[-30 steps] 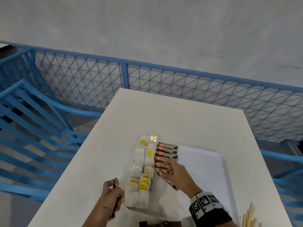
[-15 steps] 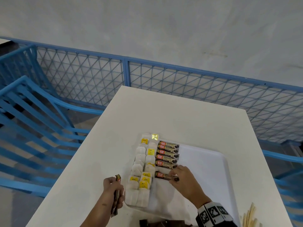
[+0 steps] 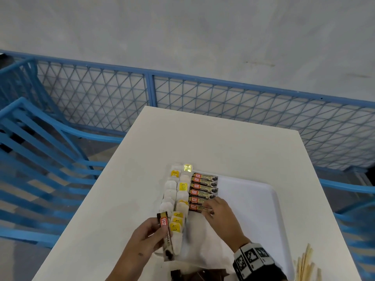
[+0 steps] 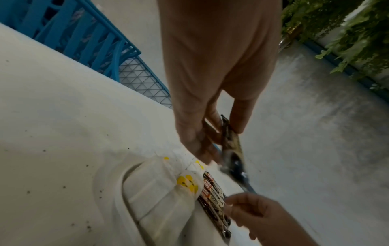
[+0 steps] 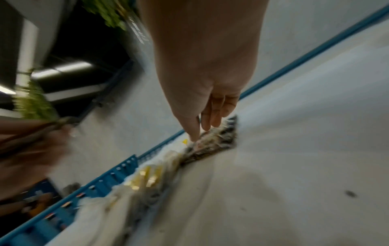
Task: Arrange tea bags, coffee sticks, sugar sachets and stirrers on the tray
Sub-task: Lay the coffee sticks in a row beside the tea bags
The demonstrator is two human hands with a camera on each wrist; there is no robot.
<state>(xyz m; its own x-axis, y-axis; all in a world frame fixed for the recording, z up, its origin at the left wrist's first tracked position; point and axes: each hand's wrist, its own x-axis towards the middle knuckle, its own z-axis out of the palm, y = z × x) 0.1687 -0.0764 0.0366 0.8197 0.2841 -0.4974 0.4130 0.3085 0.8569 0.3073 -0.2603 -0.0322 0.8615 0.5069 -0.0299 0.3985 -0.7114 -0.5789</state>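
White plastic forms the tray (image 3: 253, 199), a shallow rectangle with rounded corners and a raised rim, set on the pale matte surface (image 3: 223, 142); the rim presumably keeps light packets from sliding off.

Tea bags (image 3: 174, 191) occupy the tray's left edge in 2 columns; each is a soft, crumpled paper pouch, several with a yellow tag on top; the overlap appears intended to save room.

Coffee sticks (image 3: 204, 186) lie just beside the tea bags in 1 column of 6, all crosswise with the red label end toward the tea bags; the wrappers are glossy brown film, flat and narrow, which lets them butt edge to edge.

Right hand (image 3: 220, 214) rests with extended fingers on the nearest stick of the column, apparently pressing it square against its neighbour; nothing is pinched.

Left hand (image 3: 148, 238) grips a spare coffee stick (image 3: 165, 234) between thumb and fingers, held upright over the near tea bags, probably as the next supply.

Stirrers (image 3: 304, 266), thin pale wooden strips, lie off the tray at the near right; sugar sachets cannot be identified.
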